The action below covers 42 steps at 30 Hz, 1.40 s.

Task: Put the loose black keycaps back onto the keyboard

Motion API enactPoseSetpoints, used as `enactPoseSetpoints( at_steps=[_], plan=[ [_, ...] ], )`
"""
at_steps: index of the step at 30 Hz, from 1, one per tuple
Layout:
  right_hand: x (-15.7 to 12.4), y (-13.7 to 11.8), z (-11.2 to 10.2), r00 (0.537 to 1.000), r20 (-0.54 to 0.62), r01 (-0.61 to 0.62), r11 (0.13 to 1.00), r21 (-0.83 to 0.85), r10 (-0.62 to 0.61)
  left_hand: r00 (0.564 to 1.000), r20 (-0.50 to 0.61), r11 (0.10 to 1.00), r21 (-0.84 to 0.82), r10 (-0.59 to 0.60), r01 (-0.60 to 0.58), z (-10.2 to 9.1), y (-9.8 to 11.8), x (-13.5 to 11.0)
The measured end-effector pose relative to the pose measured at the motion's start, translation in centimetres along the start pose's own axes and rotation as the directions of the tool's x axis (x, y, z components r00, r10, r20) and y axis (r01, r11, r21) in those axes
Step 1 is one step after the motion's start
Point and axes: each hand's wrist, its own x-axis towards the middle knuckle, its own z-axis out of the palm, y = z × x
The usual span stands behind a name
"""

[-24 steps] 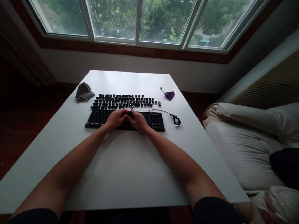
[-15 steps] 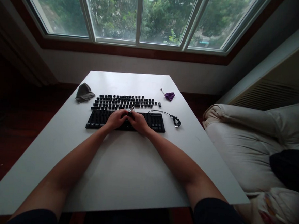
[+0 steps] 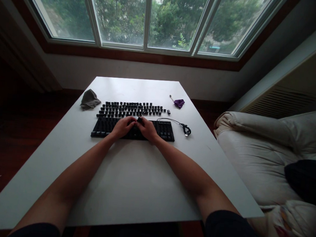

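A black keyboard [image 3: 104,126] lies across the middle of the white table [image 3: 132,181]. Both my hands rest over its centre with the fingers curled in. My left hand [image 3: 123,127] and my right hand [image 3: 147,130] meet at the fingertips around a small dark piece [image 3: 139,119], which looks like a keycap. The right fingers pinch it; what the left fingers hold is hidden. Just behind the keyboard, several loose black keycaps [image 3: 131,108] are laid out in rows.
A grey cloth [image 3: 89,99] sits at the back left of the table. A purple cloth with a small stick [image 3: 179,102] lies at the back right. The keyboard's coiled cable [image 3: 184,127] is to the right. Pale bedding [image 3: 264,147] lies right of the table, under a wide window [image 3: 146,16].
The hands stay over the keyboard's centre. A small metal wire tool that showed above the fingertips earlier is out of sight now; only the dark piece shows. The view has shifted slightly.
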Motion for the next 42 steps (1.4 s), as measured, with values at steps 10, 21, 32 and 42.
enactPoseSetpoints(
  at_steps=[10,21,32,42],
  plan=[
    [1.1,1.1,0.0,0.979,-0.004,-0.180,0.876,0.447,0.204,0.999,-0.020,0.993,-0.108,-0.050,0.047,-0.3,0.1,-0.1],
    [1.2,1.2,0.0,0.972,-0.005,-0.205,0.856,0.474,0.236,0.998,-0.016,0.986,-0.156,-0.059,0.056,-0.4,-0.5,0.1],
    [1.2,1.4,0.1,0.977,-0.007,-0.186,0.862,0.471,0.214,0.998,-0.031,0.977,-0.212,-0.047,0.039,0.2,-1.0,0.1],
    [1.2,1.3,0.0,0.982,0.001,-0.169,0.880,0.444,0.188,0.998,-0.028,0.976,-0.214,-0.050,0.043,0.2,-1.5,0.2]
  ],
)
